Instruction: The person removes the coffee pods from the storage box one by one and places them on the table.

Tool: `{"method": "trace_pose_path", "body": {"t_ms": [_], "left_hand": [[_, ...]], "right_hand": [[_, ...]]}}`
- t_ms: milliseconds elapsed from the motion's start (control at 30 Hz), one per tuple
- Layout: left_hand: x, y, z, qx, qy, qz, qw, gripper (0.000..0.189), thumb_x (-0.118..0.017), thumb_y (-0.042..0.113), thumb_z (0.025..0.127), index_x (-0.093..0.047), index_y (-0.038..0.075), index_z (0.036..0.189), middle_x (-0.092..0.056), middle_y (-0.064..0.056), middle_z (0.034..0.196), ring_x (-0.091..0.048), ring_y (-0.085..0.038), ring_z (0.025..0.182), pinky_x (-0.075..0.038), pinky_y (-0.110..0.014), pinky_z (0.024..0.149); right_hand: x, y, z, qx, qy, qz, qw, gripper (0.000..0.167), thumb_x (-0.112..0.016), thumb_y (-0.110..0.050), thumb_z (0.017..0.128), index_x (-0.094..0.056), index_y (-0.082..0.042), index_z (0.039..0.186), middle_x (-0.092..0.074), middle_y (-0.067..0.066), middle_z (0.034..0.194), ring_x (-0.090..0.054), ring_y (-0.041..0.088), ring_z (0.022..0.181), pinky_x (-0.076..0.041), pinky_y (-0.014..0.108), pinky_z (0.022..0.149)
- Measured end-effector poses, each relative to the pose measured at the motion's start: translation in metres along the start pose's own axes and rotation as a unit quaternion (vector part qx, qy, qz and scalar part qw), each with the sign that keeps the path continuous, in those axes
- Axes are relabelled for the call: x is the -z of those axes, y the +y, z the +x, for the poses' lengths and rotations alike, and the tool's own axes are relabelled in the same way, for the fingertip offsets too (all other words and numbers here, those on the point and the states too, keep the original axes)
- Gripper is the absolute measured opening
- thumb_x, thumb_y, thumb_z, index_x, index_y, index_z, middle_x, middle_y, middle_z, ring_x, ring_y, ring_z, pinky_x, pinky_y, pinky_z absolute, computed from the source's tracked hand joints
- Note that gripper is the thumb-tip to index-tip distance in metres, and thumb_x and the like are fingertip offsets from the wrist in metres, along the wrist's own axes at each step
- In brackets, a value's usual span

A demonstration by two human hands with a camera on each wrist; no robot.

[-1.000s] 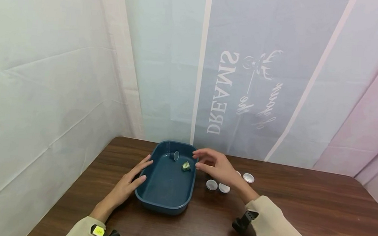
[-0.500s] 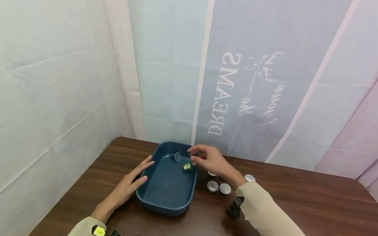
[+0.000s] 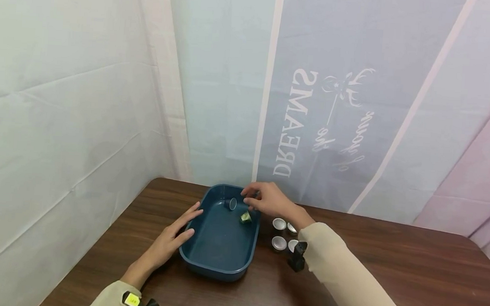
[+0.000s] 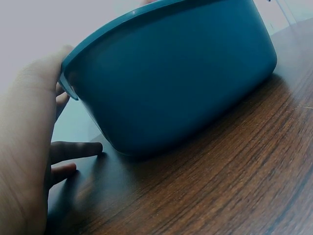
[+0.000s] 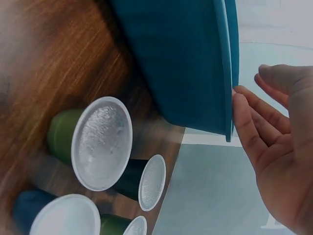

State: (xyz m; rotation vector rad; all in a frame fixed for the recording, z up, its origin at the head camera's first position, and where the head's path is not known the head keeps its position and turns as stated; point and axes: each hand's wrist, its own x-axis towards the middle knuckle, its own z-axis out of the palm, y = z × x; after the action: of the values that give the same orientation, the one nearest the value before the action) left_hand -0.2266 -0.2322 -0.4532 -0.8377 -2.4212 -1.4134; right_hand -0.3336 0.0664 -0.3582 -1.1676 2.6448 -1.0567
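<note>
A deep blue plastic basin [image 3: 220,260] stands on the table. Inside it lie a dark coffee capsule [image 3: 231,203] with a pale rim and a greenish-gold one [image 3: 245,217]. My left hand [image 3: 166,242] rests along the basin's left side, its fingers extended; in the left wrist view, the hand [image 4: 29,127] meets the rim. Over the basin's far right corner is my right hand [image 3: 269,199], fingers bent. In the right wrist view, fingertips of this hand [image 5: 274,132] touch the rim, and no object shows between thumb and fingers. The basin wall hides what lies beyond it.
Several upright capsules with white or silver lids, among them a green one [image 5: 102,142] and a blue one [image 5: 68,215], stand right of the basin on the wooden table [image 3: 368,275]. A printed curtain [image 3: 316,106] hangs behind the table.
My right hand has shifted left to the basin's far right corner, uncovering capsules beside it; its sleeve now covers another capsule. The left hand and the basin keep their positions relative to each other.
</note>
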Motion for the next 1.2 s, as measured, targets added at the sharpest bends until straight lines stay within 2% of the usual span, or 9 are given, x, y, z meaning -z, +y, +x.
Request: {"method": "trace_pose_path", "body": {"t_ms": [200,300,467,667,733,833,967,1100,1200], "left_hand": [[0.001,-0.002,-0.001,-0.001,-0.005,0.006,1.0000,0.050,-0.046,0.008,0.100,-0.035,0.013,0.148,-0.019,-0.005,0.158,-0.020,-0.032,0.142,-0.022,-0.066,0.101],[0.000,-0.002,0.000,0.000,-0.006,0.005,1.0000,0.050,-0.047,0.008,0.100,-0.036,0.012,0.148,-0.019,-0.005,0.158,-0.020,-0.032,0.142,-0.022,-0.066,0.101],[0.000,-0.001,0.001,-0.001,-0.006,-0.001,1.0000,0.050,-0.047,0.007,0.099,-0.036,0.011,0.148,-0.019,-0.005,0.158,-0.020,-0.032,0.142,-0.023,-0.066,0.102],[0.000,-0.001,0.001,-0.002,-0.005,-0.006,1.0000,0.050,-0.048,0.007,0.099,-0.036,0.012,0.148,-0.019,-0.006,0.158,-0.020,-0.033,0.142,-0.023,-0.066,0.102],[0.000,-0.001,0.000,-0.002,-0.005,-0.003,1.0000,0.051,-0.048,0.006,0.099,-0.036,0.011,0.148,-0.019,-0.007,0.158,-0.021,-0.033,0.141,-0.023,-0.066,0.101],[-0.001,0.000,0.000,-0.003,-0.004,0.007,1.0000,0.050,-0.048,0.004,0.099,-0.036,0.008,0.147,-0.020,-0.010,0.157,-0.021,-0.035,0.141,-0.024,-0.066,0.101],[0.001,0.016,0.001,-0.002,-0.004,0.003,1.0000,0.048,-0.047,0.001,0.098,-0.037,0.002,0.146,-0.021,-0.017,0.156,-0.021,-0.039,0.140,-0.023,-0.068,0.100],[0.006,0.034,0.003,-0.004,-0.007,0.001,1.0000,0.047,-0.046,0.001,0.098,-0.037,-0.001,0.145,-0.022,-0.022,0.154,-0.023,-0.043,0.138,-0.024,-0.067,0.100],[0.007,0.034,0.003,-0.002,-0.008,-0.002,1.0000,0.047,-0.046,0.003,0.099,-0.037,-0.001,0.144,-0.022,-0.023,0.154,-0.023,-0.044,0.138,-0.024,-0.066,0.101]], "right_hand": [[-0.001,-0.004,0.011,-0.001,-0.052,-0.088,0.9947,0.023,-0.063,-0.015,0.093,-0.066,-0.005,0.113,-0.069,0.002,0.086,-0.063,0.008,0.067,-0.050,0.027,0.064],[-0.004,-0.009,0.014,-0.006,-0.075,-0.109,0.9912,0.025,-0.063,-0.016,0.093,-0.066,-0.005,0.115,-0.068,0.000,0.088,-0.062,0.006,0.066,-0.050,0.027,0.064],[-0.008,-0.013,0.015,-0.011,-0.101,-0.094,0.9904,0.025,-0.062,-0.015,0.093,-0.066,-0.006,0.117,-0.068,0.002,0.097,-0.063,0.004,0.069,-0.051,0.025,0.065],[-0.014,-0.011,0.016,-0.005,-0.139,-0.021,0.9900,0.026,-0.059,-0.002,0.093,-0.065,-0.003,0.118,-0.066,0.013,0.106,-0.068,0.016,0.075,-0.053,0.025,0.064],[-0.015,-0.009,0.016,0.010,-0.132,-0.032,0.9907,0.025,-0.060,-0.002,0.093,-0.066,-0.003,0.117,-0.066,0.014,0.108,-0.067,0.016,0.076,-0.053,0.026,0.065],[-0.016,-0.006,0.016,0.037,-0.105,-0.082,0.9904,0.023,-0.061,-0.004,0.092,-0.068,-0.005,0.114,-0.068,0.008,0.108,-0.065,0.013,0.081,-0.052,0.027,0.069],[-0.017,-0.003,0.016,0.069,-0.075,-0.127,0.9866,0.021,-0.062,-0.006,0.091,-0.070,-0.006,0.110,-0.068,0.004,0.107,-0.063,0.011,0.086,-0.051,0.029,0.073],[-0.019,-0.003,0.017,0.058,-0.086,-0.122,0.9871,0.026,-0.060,-0.006,0.092,-0.067,-0.007,0.117,-0.068,0.007,0.109,-0.062,0.010,0.085,-0.050,0.028,0.071],[-0.021,-0.005,0.019,0.040,-0.105,-0.113,0.9873,0.031,-0.059,-0.005,0.092,-0.064,-0.007,0.123,-0.066,0.008,0.113,-0.061,0.011,0.082,-0.049,0.027,0.069]]}}
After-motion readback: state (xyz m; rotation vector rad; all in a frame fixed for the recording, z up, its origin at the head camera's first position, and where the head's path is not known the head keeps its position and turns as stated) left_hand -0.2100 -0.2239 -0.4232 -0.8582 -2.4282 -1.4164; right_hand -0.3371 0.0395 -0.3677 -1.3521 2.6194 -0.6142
